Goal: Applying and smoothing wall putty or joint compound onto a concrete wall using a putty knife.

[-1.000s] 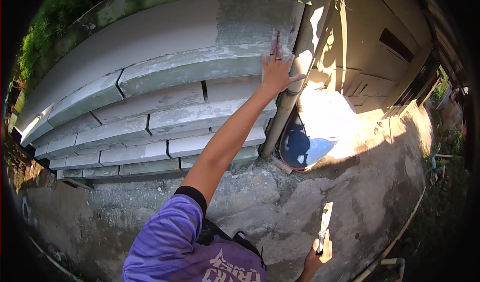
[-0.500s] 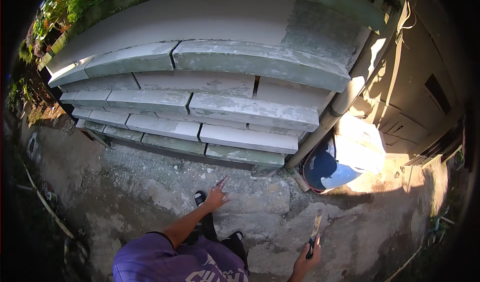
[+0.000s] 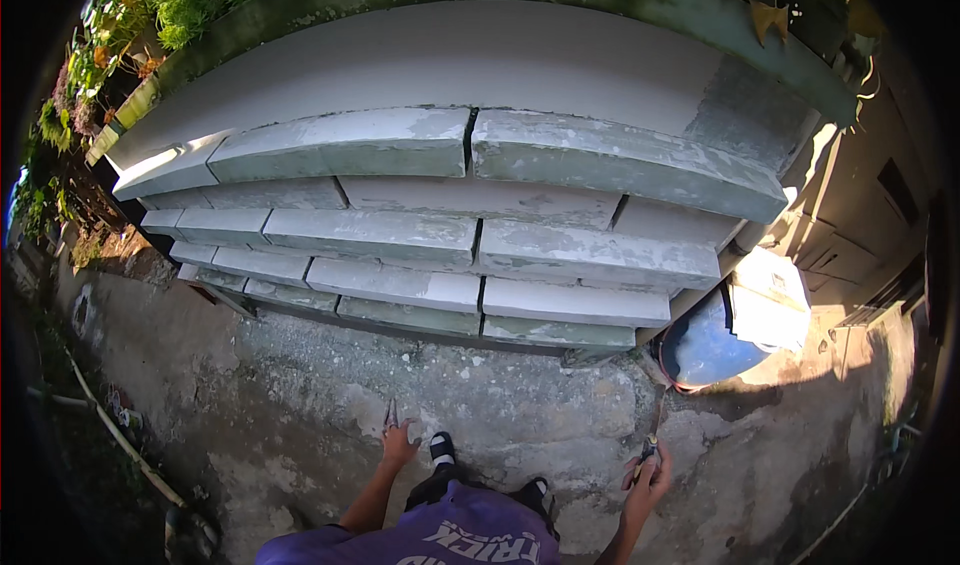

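My left hand (image 3: 400, 447) is closed round a slim, pale, pointed tool (image 3: 390, 413), held over the concrete ground; its exact kind is too small to make out. On the other side, my right hand (image 3: 650, 473) grips a putty knife (image 3: 650, 449) by its dark handle, with the narrow blade pointing away from me. Ahead of both hands stands a wall of stepped ledges. Its top ledge (image 3: 340, 155) is grey-green with white coating in patches, and a dark vertical gap parts its sections. Neither tool touches the wall.
A blue barrel (image 3: 705, 350) with a white cover (image 3: 770, 300) stands at the wall's right end. Plants (image 3: 190, 10) grow at the far left. A long pole (image 3: 115, 435) lies on the left. My feet in sandals (image 3: 442, 449) stand on rough concrete (image 3: 540, 395).
The view has shifted, so the wall sits farther right and lower. My left hand has moved left, away from my foot. My right hand has come up with the putty knife.
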Demonstrator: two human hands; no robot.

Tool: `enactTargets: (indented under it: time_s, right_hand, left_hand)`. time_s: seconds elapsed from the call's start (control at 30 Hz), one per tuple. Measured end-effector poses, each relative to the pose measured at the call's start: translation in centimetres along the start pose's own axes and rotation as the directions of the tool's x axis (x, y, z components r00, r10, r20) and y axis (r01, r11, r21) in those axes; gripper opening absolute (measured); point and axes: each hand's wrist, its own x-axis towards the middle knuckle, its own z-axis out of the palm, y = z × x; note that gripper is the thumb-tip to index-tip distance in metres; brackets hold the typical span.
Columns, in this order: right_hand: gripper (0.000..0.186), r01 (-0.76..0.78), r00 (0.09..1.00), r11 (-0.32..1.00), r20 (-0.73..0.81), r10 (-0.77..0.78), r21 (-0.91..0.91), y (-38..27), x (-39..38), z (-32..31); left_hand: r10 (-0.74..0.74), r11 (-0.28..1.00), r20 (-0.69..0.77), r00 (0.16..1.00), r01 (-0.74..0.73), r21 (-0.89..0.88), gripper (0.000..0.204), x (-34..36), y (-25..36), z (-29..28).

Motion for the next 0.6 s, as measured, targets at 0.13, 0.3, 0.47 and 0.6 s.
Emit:
enactTargets:
  time_s: [0.13,0.3,0.47,0.6]
  right_hand:
    - [0.035,-0.095,0.995,0.985,-0.011,0.097,0.144,1.1,-0.8,7.3]
    - [0.031,-0.176,0.982,0.915,0.132,0.137,0.363,-0.2,0.4,16.3]
    - [0.027,-0.191,0.98,0.92,0.125,0.157,0.342,0.1,-2.0,18.5]
    - [0.03,-0.27,0.961,0.909,0.023,0.277,0.317,1.9,-3.0,17.4]
  left_hand:
    - [0.092,0.98,-0.153,0.984,-0.116,-0.159,0.058,6.5,-1.1,-2.0]
    - [0.16,0.956,-0.302,0.94,-0.223,-0.189,0.064,9.5,-5.5,-4.6]
    - [0.224,0.947,-0.154,0.962,-0.253,-0.2,0.064,12.5,-6.3,-7.8]
    - [0.374,0.901,-0.139,0.917,-0.395,-0.181,0.062,14.5,-2.8,-11.9]
